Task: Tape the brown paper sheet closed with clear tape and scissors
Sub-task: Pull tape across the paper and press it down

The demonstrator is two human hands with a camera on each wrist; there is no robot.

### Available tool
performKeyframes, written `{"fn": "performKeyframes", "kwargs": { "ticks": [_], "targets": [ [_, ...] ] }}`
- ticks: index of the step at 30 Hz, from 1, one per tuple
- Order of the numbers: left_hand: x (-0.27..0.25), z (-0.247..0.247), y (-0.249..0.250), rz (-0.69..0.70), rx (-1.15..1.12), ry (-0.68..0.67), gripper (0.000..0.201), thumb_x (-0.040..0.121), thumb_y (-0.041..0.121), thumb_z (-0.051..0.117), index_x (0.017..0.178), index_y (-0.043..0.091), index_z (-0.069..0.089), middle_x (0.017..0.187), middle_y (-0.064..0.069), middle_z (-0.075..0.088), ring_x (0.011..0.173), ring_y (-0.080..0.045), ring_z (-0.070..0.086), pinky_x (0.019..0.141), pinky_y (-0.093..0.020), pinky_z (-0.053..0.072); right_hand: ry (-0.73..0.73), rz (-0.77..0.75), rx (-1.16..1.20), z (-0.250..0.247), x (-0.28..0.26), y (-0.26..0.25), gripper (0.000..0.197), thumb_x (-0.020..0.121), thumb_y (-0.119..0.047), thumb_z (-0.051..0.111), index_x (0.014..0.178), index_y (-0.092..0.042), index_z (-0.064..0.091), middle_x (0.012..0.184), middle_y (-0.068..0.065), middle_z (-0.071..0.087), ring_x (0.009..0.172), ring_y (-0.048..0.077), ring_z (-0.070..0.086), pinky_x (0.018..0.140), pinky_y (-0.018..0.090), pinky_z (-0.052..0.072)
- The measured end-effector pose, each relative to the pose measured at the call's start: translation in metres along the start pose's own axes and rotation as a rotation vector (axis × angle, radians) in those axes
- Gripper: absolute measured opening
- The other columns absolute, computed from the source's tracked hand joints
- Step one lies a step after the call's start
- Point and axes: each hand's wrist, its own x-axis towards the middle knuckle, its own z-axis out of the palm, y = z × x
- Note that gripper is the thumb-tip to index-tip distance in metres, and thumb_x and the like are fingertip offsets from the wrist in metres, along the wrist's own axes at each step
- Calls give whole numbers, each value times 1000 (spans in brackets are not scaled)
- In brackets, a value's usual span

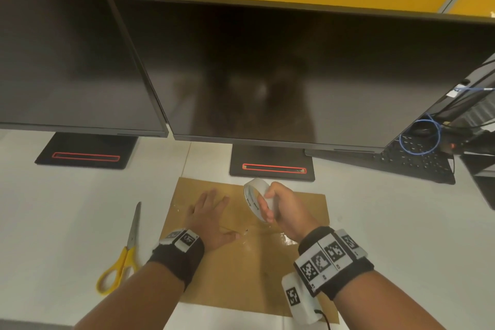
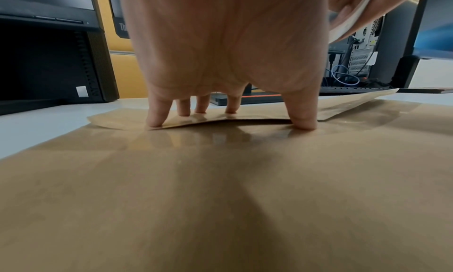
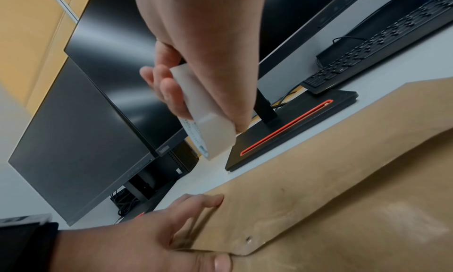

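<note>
Left hand: laid flat, fingers spread, pressed on the folded brown paper sheet.
Right hand: tape roll is gripped above the sheet.
Scissors: left of sheet, untouched.

The sheet is brown paper, matt, with glossy strips of clear tape on it. The tape roll looks white and smooth. The scissors have metal blades and yellow plastic handles. The desk is white and smooth. The monitors have dark, slightly glossy screens. The wristbands are black cloth.
</note>
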Motion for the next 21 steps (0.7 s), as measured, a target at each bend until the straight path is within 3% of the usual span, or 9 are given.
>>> {"fn": "performKeyframes", "kwargs": {
  "ticks": [3,5,7,10,13,21],
  "targets": [
    [2,2,-1,-5,9,2,100,72,75,52,151,33,6,160,-3,-7,147,-25,-5,116,-50,11,32,-8,14,4,0,-1,16,59,-18,41,46,-9,43,42,3,36,44,19,30,57,26,37],
    [2,2,-2,-9,18,-11,109,61,84,42,151,33,7,160,-3,-6,147,-25,-5,115,-50,12,73,-9,48,7,-1,-2,4,49,-12,42,47,-9,45,43,3,38,42,18,30,49,24,32],
    [2,2,-2,-12,11,-17,117,48,87,28,151,33,7,160,-4,-5,147,-25,-5,115,-51,12,56,-9,64,8,-3,-2,9,56,-14,45,49,-10,46,43,2,38,43,17,31,50,21,36],
    [2,3,-2,-8,-8,-4,106,64,79,46,151,33,8,160,-4,-5,147,-25,-4,115,-51,11,23,-9,39,10,-5,-1,37,81,-29,39,48,-13,46,42,1,35,44,17,32,60,23,39],
    [1,4,-2,-2,-17,15,99,73,72,55,151,32,8,160,-4,-5,147,-25,-4,115,-51,11,44,0,28,11,-7,1,36,74,-33,38,44,-15,45,41,0,34,44,18,30,59,26,36],
    [2,7,-2,-3,-25,27,98,74,71,54,151,33,7,160,-3,-6,147,-25,-5,116,-51,9,-5,-37,62,8,-15,8,28,70,-26,38,47,-12,46,40,0,34,45,18,27,57,28,34]
  ]
}}
